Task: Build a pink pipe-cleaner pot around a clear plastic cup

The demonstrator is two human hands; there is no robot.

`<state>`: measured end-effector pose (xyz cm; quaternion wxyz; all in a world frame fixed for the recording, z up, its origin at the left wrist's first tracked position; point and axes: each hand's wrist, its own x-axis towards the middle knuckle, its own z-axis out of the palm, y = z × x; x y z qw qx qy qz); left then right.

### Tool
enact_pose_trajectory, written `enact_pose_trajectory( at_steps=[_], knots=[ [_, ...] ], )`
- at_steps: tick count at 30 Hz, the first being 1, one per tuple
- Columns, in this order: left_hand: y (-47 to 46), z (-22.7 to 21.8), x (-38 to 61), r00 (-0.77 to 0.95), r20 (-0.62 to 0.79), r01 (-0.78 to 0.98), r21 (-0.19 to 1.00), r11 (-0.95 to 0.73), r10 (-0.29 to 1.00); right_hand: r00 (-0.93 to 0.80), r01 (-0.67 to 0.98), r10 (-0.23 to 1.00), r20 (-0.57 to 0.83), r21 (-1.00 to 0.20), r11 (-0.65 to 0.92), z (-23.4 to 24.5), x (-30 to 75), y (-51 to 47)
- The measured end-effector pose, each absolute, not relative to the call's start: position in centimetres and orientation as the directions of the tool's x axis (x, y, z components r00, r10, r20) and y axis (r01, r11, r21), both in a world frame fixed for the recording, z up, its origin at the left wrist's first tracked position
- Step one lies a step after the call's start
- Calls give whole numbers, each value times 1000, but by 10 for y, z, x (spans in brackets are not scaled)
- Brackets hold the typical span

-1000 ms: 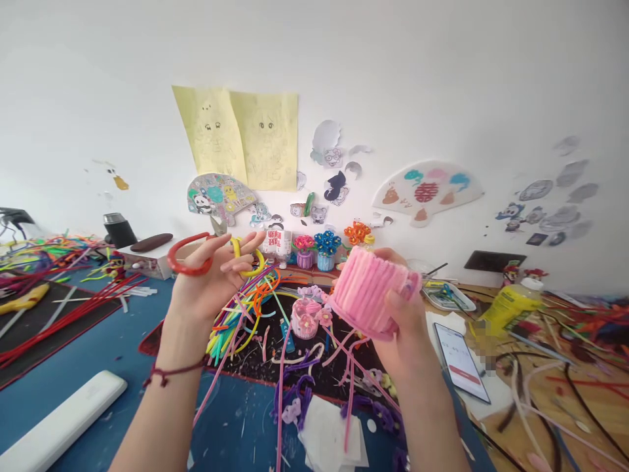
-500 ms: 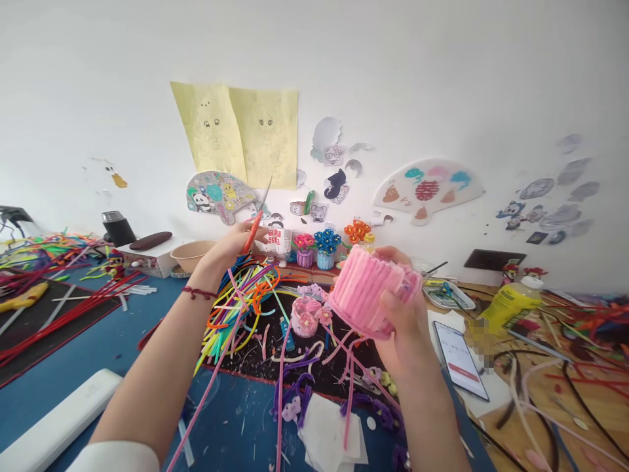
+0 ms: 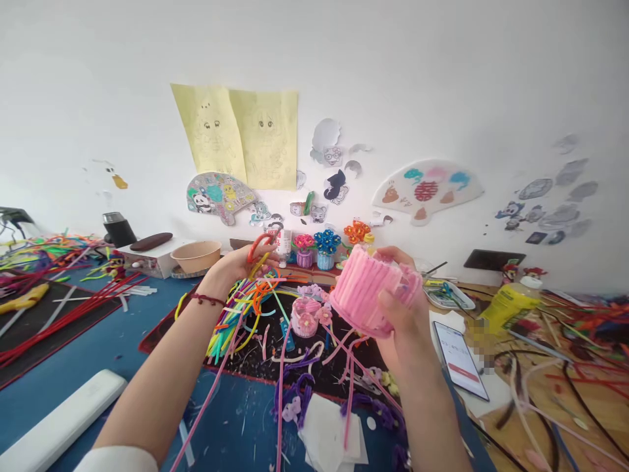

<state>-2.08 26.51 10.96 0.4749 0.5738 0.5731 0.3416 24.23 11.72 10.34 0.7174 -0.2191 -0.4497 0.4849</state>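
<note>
My left hand (image 3: 234, 267) is closed round orange-handled scissors (image 3: 257, 245), held above a pile of coloured pipe cleaners (image 3: 234, 328). Part of the blades is hard to make out against the white bottle (image 3: 284, 246) behind. A bundled yellow pipe cleaner crosses just under the fingers. My right hand (image 3: 407, 321) grips a pink basket of upright pipe cleaners (image 3: 362, 288), tilted, with its thumb on the wall and fingers at the rim. Below and left of it stands a small pink and lilac flower pot (image 3: 304, 318). Loose pink pipe cleaners (image 3: 279, 406) trail towards me.
Little flower pots (image 3: 325, 252) line the wall. At right are a phone (image 3: 460, 360), a yellow liquid bottle (image 3: 514, 305) and a small tray (image 3: 449, 294). White paper pieces (image 3: 329, 432) lie in front; a long white case (image 3: 63, 419) sits at left.
The scissors have swung down from pointing upright and sit lower over the pipe cleaner pile. My right hand and the pink basket have hardly moved.
</note>
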Motion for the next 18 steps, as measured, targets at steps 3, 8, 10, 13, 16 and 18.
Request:
enact_pose_trajectory(
  at_steps=[3, 8, 10, 13, 16, 18],
  knots=[
    [261, 112, -17, 81, -173, 299, 944, 141, 982, 121, -515, 894, 432, -742, 428, 104, 241, 118],
    [225, 118, 0, 12, 0, 307, 952, -3, 1000, 156, -542, 891, 426, -718, 438, 104, 241, 118],
    [195, 118, 10, -19, 122, 344, 933, -107, 992, 183, -571, 884, 430, -685, 452, 104, 240, 118],
    [139, 111, 23, -64, 264, 406, 888, -217, 962, 214, -596, 877, 431, -653, 467, 105, 241, 117],
    [84, 98, 26, -54, 516, 708, 623, -332, 855, 271, -562, 860, 433, -654, 506, 106, 244, 115],
    [58, 86, 21, 12, 653, 821, 426, -380, 757, 310, -520, 833, 458, -652, 552, 106, 246, 113]
  ],
)
